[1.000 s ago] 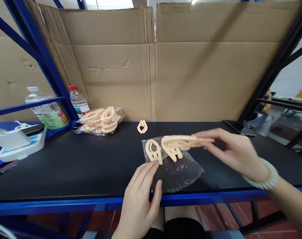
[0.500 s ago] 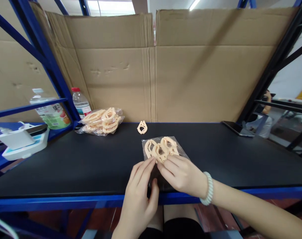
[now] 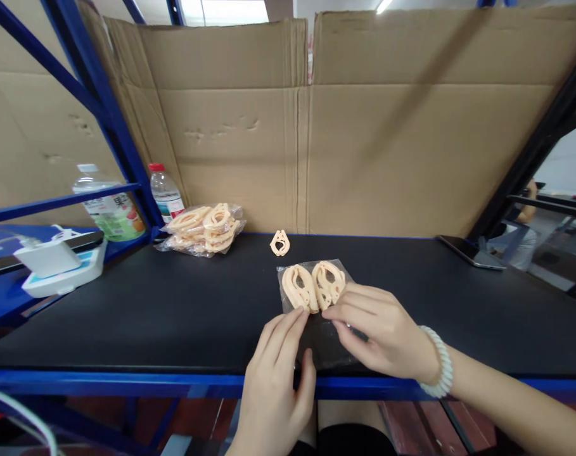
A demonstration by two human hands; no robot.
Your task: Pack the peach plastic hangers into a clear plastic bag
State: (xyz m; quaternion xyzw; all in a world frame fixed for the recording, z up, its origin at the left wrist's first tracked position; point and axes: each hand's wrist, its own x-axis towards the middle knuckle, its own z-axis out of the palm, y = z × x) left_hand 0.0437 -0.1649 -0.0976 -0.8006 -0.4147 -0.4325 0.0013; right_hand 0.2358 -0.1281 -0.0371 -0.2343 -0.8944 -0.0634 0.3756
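Head view: two cream plastic pieces (image 3: pixel 307 299) lie at the clear bag (image 3: pixel 346 271), inside or on top cannot be told. Left hand (image 3: pixel 271 383), fingers loosely parted, touches the left piece; right hand (image 3: pixel 385 329), fingers bent, meets the other, grip unclear. Far left of the bag, a bottle's label (image 3: pixel 120 201) shows 果.

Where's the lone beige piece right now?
In the head view, the lone piece lies just left of centre, far back on the table, right of the bagged pile.
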